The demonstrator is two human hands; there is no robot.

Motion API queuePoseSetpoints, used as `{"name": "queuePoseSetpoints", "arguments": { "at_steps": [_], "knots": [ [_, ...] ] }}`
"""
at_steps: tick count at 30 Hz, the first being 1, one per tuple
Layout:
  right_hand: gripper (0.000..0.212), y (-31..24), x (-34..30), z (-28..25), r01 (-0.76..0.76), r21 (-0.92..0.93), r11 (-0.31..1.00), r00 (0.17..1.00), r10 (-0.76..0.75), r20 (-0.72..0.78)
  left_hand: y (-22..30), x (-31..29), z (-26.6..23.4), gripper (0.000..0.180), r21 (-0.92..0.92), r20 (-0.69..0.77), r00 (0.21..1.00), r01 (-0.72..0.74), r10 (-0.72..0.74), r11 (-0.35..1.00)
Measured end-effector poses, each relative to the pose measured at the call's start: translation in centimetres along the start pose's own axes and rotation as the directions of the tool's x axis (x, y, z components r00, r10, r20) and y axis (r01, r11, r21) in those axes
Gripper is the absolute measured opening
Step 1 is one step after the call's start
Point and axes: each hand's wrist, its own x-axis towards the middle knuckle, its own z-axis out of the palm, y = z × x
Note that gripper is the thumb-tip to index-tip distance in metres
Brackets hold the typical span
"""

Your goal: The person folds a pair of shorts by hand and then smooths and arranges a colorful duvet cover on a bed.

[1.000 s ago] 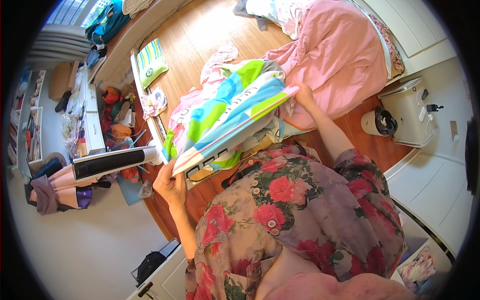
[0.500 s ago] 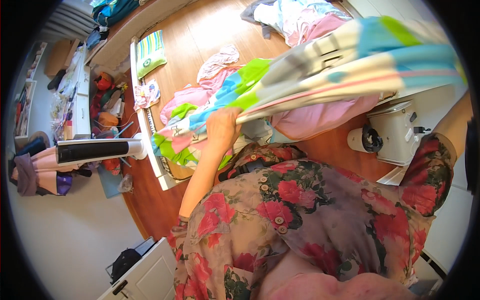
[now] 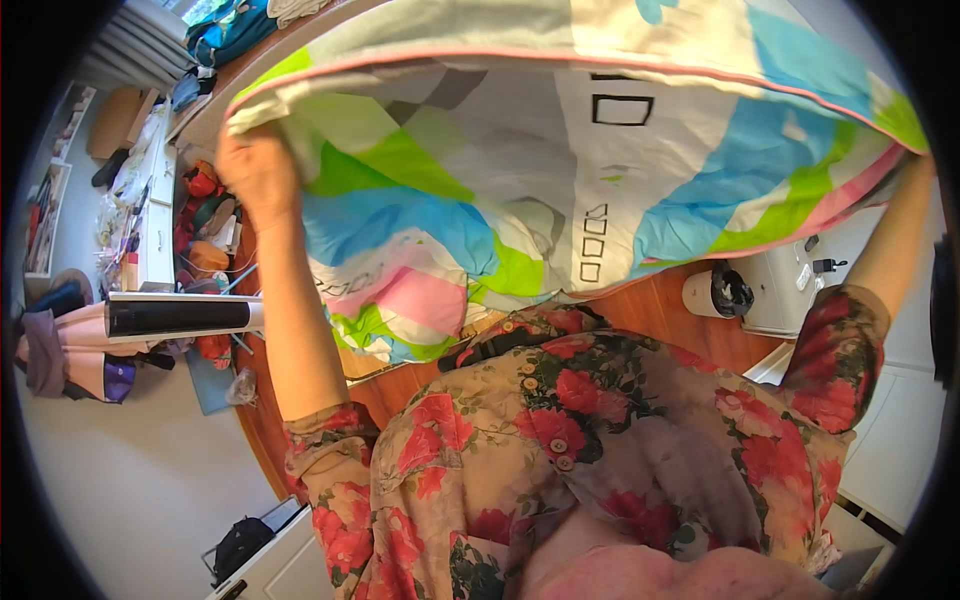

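Note:
A large duvet cover (image 3: 520, 130), with blue, green, white, grey and pink patches and pink piping along its edge, is spread wide in front of me. My left hand (image 3: 258, 180) is raised at its left corner, fingers closed round the edge. At the far right, my right hand (image 3: 915, 170) grips the other corner, though the dark rim of the view partly hides it. Between the hands the fabric billows upward, and its lower folds hang down close to my front. Most of the bed behind is covered from sight by the cloth.
A white bin with a black liner (image 3: 720, 290) stands on the wooden floor at right, next to a white cabinet (image 3: 775, 290). On the left are a black-and-white tower-shaped appliance (image 3: 180, 318), a cluttered white desk (image 3: 160, 180) and hung clothes (image 3: 75, 350). A white door (image 3: 275, 560) is lower left.
My left hand has moved left and up, and the duvet cover has gone from a bunched, swinging strip to a wide spread. It now hides the pillow and bedding on the bed.

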Motion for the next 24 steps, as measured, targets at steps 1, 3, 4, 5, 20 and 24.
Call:
{"name": "queuePoseSetpoints", "arguments": {
  "at_steps": [1,3,4,5,20,24],
  "knots": [
    [0.022,2.2,-1.4,1.8,-0.052,-0.047,0.998,0.992,0.057,0.109,-1.4,-0.7,0.3,0.02,0.357,0.125,0.987,0.054,-0.105,0.932],
    [0.024,5.3,-5.1,4.8,-0.078,-0.126,0.989,0.939,0.115,0.323,-6.0,-5.2,-0.1,0.021,0.613,0.227,0.962,-0.02,-0.152,0.79],
    [0.026,6.3,-7.3,6.4,-0.066,-0.135,0.989,0.902,0.117,0.416,-7.5,-6.8,-0.4,0.021,0.549,0.254,0.966,-0.102,-0.05,0.829],
    [0.027,7.1,-9.9,7.8,-0.056,-0.12,0.991,0.859,0.109,0.5,-7.5,-6.8,-0.5,0.021,0.553,0.261,0.964,-0.108,-0.049,0.826],
    [0.052,-20.4,-46.6,18.4,-0.604,-0.006,0.797,-0.3,-0.22,0.928,-2.9,-15.6,5.5,0.013,0.332,0.651,0.713,0.041,-0.261,0.943],
    [0.042,-17.2,-56.7,20.2,-0.44,0.391,0.808,0.069,-0.403,0.912,-0.6,-16.3,5.1,0.014,0.343,0.778,0.554,0.019,-0.296,0.939]
  ]
}}
